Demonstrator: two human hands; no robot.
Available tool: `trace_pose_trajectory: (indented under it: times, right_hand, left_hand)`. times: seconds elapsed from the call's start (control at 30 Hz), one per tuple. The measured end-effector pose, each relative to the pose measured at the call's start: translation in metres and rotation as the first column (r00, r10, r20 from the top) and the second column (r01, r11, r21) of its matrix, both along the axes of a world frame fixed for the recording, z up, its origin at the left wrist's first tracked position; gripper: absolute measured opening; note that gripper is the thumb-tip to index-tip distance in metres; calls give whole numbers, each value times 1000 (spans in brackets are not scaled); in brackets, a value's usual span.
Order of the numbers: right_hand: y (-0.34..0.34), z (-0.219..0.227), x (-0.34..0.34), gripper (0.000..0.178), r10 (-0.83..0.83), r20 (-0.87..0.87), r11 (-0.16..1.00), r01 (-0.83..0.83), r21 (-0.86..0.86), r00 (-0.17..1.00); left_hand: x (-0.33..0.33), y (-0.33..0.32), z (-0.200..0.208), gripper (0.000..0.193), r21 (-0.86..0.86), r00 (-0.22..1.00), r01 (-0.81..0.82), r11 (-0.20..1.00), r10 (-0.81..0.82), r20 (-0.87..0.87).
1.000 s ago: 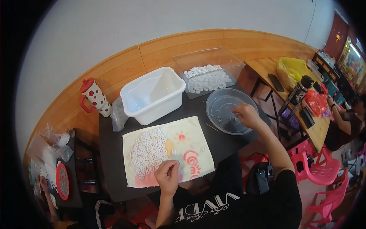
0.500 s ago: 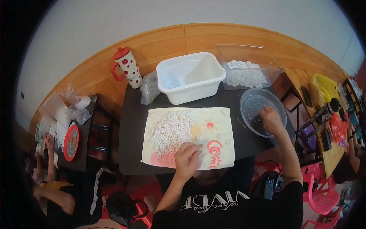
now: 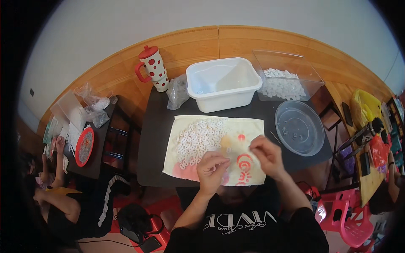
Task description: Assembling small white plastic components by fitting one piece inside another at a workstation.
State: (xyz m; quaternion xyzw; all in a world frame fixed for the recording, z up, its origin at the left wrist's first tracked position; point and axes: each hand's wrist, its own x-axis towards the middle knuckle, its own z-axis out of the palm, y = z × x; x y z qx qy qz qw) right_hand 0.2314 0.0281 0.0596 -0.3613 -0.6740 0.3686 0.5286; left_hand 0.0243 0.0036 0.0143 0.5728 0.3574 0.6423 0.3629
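Observation:
My left hand (image 3: 212, 172) hovers over the front edge of a cream towel (image 3: 249, 124), thumb and fingers pinched together. What it holds, if anything, is too small to make out. To its right, above the towel's red print, my right hand (image 3: 268, 157) is also closed in a pinch, and its contents cannot be made out. Small white plastic pieces with holes (image 3: 200, 139) lie spread across the left half of the towel. A shallow round clear tub (image 3: 314, 126), with a few tiny pieces on its bottom, stands to the right of the towel.
Behind the towel stand a white basin (image 3: 223, 101), a crumpled plastic bag (image 3: 178, 92) and a red-spotted tumbler (image 3: 154, 69). A clear box (image 3: 310, 86) holds white pieces at the back right. At the left, another person sits by a table with a red bowl (image 3: 79, 158).
My right hand has left the round tub and come left over the towel, close to my left hand. My left hand stays pinched. The whole view has shifted slightly.

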Motion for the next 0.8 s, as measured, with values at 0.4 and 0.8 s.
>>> trace_pose_trajectory:
  times: [0.4,0.8]
  right_hand:
    - [-16,-22,-46,4,26,-66,996,-32,-85,997]
    - [-12,-14,-47,10,22,118,1000,-21,-8,993]
  left_hand:
    - [7,-3,-14,15,-274,925,205,939,-95,368]
    - [5,-6,-11,14,-256,935,205,945,-111,338]
